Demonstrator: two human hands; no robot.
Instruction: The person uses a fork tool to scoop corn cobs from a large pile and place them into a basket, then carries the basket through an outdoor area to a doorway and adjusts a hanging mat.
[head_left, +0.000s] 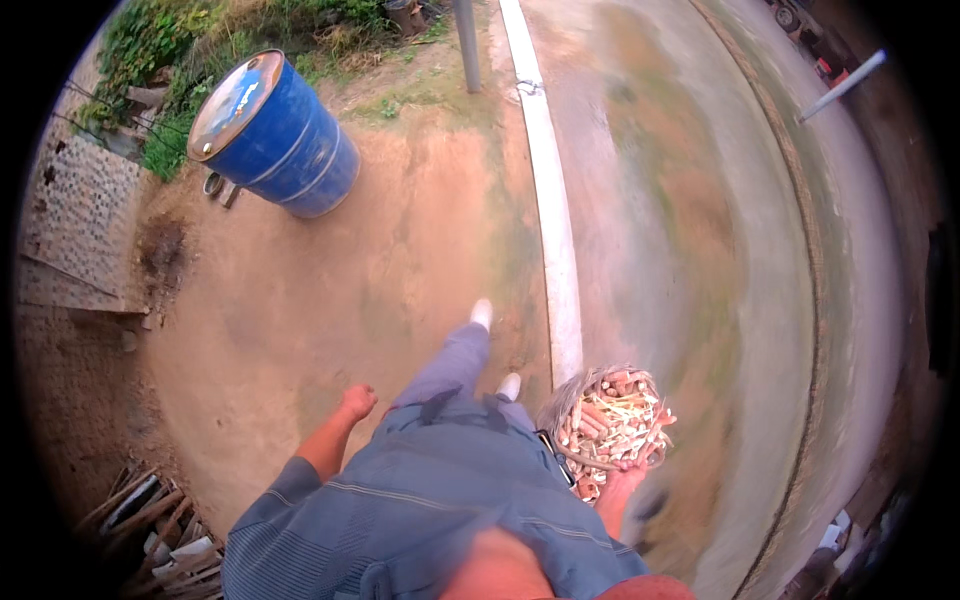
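Currently, the right hand (627, 482) is closing round the edge of a round, grey-brown woven basket (553, 408), though whether on its rim or its handle I cannot tell. The basket is hanging at the person's right side, brimming with pale orange and cream corn cobs (598, 418). The left hand (358, 401) is hanging half-curled above the brown earth ground (270, 330); whether it is holding anything, I cannot tell. A dented blue metal drum (290, 145) is standing ahead, to the left.
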